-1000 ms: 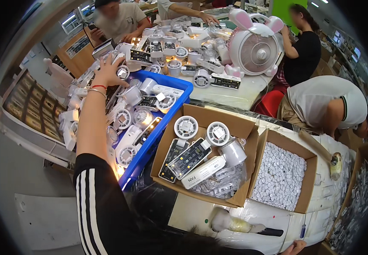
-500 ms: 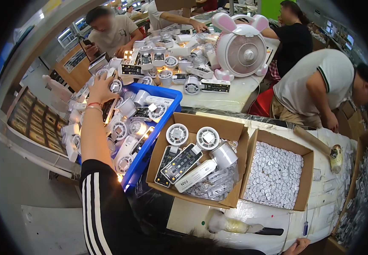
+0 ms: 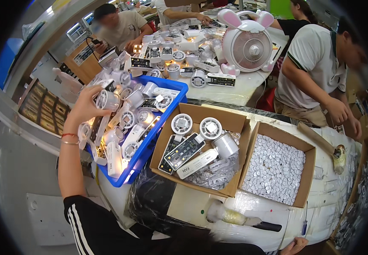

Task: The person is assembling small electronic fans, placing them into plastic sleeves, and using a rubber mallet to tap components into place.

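I have the left hand (image 3: 86,106) gripping a white fan (image 3: 108,101) by its round head at the blue tray's (image 3: 118,180) left side, other fans (image 3: 128,120) crowding close. A fan-filled box (image 3: 228,117) stands right of the tray, blocking that flank; a mallet (image 3: 322,140) lies farther right. The right hand's (image 3: 294,246) grip I cannot tell.

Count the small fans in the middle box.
3: one black-faced fan at left, a second fan overlapping it, and a white-sided fan at right. More may be hidden.
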Tool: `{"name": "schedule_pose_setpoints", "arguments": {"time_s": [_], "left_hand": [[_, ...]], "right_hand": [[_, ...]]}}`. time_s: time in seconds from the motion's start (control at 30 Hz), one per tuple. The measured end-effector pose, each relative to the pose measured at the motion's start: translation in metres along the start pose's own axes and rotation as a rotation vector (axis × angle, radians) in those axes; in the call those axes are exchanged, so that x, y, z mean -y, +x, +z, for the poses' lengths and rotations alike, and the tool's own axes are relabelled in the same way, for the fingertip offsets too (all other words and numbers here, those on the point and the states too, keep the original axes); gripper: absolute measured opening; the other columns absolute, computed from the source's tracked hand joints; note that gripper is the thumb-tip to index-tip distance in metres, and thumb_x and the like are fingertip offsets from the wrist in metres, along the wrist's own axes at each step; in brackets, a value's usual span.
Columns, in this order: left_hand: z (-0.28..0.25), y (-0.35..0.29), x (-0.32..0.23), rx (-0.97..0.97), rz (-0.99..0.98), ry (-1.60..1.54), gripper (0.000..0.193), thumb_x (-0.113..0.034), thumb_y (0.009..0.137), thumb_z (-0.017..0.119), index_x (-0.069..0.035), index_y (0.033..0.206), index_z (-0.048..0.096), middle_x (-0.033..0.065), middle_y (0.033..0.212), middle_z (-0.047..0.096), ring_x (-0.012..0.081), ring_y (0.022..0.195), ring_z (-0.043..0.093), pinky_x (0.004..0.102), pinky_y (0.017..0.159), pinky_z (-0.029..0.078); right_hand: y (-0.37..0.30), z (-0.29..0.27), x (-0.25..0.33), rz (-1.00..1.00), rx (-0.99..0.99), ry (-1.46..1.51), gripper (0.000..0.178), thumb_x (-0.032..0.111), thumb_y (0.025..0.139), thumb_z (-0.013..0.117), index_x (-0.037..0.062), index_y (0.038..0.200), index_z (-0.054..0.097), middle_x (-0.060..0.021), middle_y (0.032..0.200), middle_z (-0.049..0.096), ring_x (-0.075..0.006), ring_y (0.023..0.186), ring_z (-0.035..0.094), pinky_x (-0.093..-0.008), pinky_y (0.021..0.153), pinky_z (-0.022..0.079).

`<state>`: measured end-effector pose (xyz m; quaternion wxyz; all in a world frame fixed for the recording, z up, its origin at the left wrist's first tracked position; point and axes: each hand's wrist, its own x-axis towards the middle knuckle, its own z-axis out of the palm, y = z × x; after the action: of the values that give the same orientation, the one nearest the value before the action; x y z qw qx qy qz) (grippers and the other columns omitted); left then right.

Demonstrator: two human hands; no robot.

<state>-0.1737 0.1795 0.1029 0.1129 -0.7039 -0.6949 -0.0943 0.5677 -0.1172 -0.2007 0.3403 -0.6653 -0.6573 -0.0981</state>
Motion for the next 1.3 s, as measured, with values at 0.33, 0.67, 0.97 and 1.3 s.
{"name": "schedule_pose_setpoints", "arguments": {"time_s": [0.33, 0.67, 0.97, 1.3], "left_hand": [[0.006, -0.044, -0.1, 0.357, 0.325, -0.333, 0.08, -0.031, 0.06, 0.088, -0.007, 0.128, 0.053, 0.0106, 0.136, 0.051, 0.03, 0.126, 0.047, 0.0402, 0.107, 0.035], [-0.005, 0.007, -0.099, 0.53, 0.337, -0.444, 0.075, -0.041, 0.073, 0.08, -0.004, 0.132, 0.05, 0.018, 0.137, 0.047, 0.0346, 0.128, 0.043, 0.0423, 0.107, 0.034], [0.095, 0.196, -0.101, -0.064, 0.097, 0.445, 0.088, -0.044, 0.068, 0.078, -0.019, 0.142, 0.038, 0.0174, 0.144, 0.04, 0.0369, 0.121, 0.051, 0.0473, 0.095, 0.047], [0.13, 0.241, -0.054, -0.037, 0.418, 0.281, 0.058, 0.003, 0.078, 0.057, -0.02, 0.131, 0.051, 0.0118, 0.121, 0.061, 0.0346, 0.093, 0.064, 0.042, 0.077, 0.052]], "right_hand": [[0.026, -0.007, 0.03, 0.031, -0.004, -0.206, 0.029, 0.028, 0.088, 0.049, 0.0023, 0.088, 0.062, -0.0204, 0.084, 0.054, -0.0387, 0.075, 0.051, -0.0485, 0.067, 0.041], [0.014, -0.007, 0.017, 0.039, 0.058, -0.309, 0.029, 0.027, 0.088, 0.048, 0.0021, 0.087, 0.062, -0.0194, 0.08, 0.054, -0.0388, 0.074, 0.05, -0.0474, 0.065, 0.041], [0.015, -0.005, 0.022, 0.03, -0.052, -0.246, 0.023, 0.024, 0.09, 0.048, 0.0046, 0.089, 0.059, -0.0164, 0.082, 0.054, -0.0348, 0.073, 0.049, -0.0456, 0.066, 0.04], [0.006, -0.005, 0.016, 0.073, -0.045, 0.041, 0.027, 0.023, 0.081, 0.045, 0.0019, 0.098, 0.048, -0.0136, 0.085, 0.038, -0.0277, 0.079, 0.039, -0.0421, 0.073, 0.032]]}}
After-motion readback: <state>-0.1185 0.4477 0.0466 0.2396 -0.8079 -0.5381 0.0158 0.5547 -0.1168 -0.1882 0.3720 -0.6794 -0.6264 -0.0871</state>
